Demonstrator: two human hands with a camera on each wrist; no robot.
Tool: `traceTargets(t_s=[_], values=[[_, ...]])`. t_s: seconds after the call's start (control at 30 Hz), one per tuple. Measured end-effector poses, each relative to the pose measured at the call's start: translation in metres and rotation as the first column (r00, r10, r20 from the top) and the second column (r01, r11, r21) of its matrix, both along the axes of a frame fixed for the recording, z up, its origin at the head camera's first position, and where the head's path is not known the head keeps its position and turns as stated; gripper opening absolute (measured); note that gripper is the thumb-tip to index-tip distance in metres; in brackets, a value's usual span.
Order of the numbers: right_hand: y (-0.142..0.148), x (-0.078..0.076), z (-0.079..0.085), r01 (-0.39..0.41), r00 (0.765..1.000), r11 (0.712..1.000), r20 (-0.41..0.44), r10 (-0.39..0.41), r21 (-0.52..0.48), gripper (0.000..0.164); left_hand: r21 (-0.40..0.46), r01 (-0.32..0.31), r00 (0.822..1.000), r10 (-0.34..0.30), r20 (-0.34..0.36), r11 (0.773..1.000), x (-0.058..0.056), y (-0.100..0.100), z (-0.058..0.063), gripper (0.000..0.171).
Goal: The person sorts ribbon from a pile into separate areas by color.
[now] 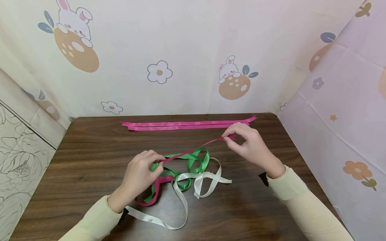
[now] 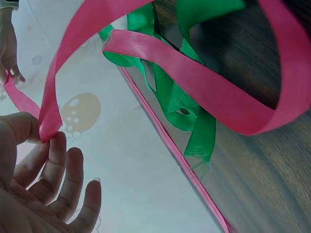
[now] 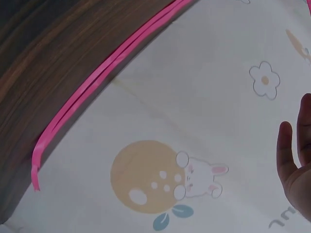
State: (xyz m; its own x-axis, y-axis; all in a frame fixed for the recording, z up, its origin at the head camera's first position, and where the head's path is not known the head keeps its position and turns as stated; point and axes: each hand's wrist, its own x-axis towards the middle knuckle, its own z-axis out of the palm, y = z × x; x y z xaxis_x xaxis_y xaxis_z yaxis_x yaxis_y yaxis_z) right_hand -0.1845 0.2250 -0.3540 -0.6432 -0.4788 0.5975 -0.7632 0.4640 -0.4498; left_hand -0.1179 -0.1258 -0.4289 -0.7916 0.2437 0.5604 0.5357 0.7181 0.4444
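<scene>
My left hand (image 1: 140, 170) pinches a deep pink ribbon (image 1: 196, 149) between thumb and index finger. The other fingers are spread below the pinch in the left wrist view. Farther right and higher, my right hand (image 1: 248, 144) pinches the same ribbon near its end, so the stretch between the hands runs nearly straight. The rest of this ribbon loops down under the left hand. Beneath it lie a tangled green satin ribbon (image 1: 206, 164) and a white ribbon (image 1: 150, 219). In the right wrist view, only part of the right hand (image 3: 294, 179) shows at the edge.
Two bright pink ribbon strips (image 1: 181, 128) lie side by side along the back of the dark wooden table (image 1: 90, 150). A curtain (image 1: 193, 40) printed with rabbits and flowers hangs behind the table and on its right.
</scene>
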Motion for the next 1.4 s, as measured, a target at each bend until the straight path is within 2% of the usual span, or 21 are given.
traceTargets(t_s=[0.23,0.47,0.7,0.87,1.17,1.4], values=[[0.014,0.001,0.007,0.063,0.997,0.997,0.037,-0.062,-0.043,0.025,-0.017,-0.007,1.000,0.007,-0.005,1.000,0.001,-0.005,-0.001,0.018],[0.024,-0.001,0.007,0.107,0.994,0.992,0.028,-0.105,-0.073,0.026,-0.004,-0.010,1.000,0.010,0.021,1.000,0.005,-0.011,-0.002,0.020],[0.036,-0.004,0.006,0.154,0.988,0.987,0.040,-0.152,-0.048,0.025,0.029,0.020,0.999,-0.021,0.046,0.999,0.004,-0.018,0.002,0.023],[0.041,-0.005,0.004,0.179,0.983,0.983,0.047,-0.178,-0.032,0.025,0.044,0.016,0.998,-0.018,0.062,0.999,0.004,-0.021,0.006,0.023],[0.049,-0.007,0.005,0.244,0.969,0.969,0.031,-0.243,-0.029,0.022,0.082,0.039,0.999,-0.042,0.034,0.996,-0.001,-0.028,0.012,0.024],[0.062,-0.010,0.003,0.308,0.951,0.951,0.031,-0.307,-0.023,0.019,0.081,0.020,1.000,-0.020,0.010,0.996,-0.003,-0.034,0.016,0.027]])
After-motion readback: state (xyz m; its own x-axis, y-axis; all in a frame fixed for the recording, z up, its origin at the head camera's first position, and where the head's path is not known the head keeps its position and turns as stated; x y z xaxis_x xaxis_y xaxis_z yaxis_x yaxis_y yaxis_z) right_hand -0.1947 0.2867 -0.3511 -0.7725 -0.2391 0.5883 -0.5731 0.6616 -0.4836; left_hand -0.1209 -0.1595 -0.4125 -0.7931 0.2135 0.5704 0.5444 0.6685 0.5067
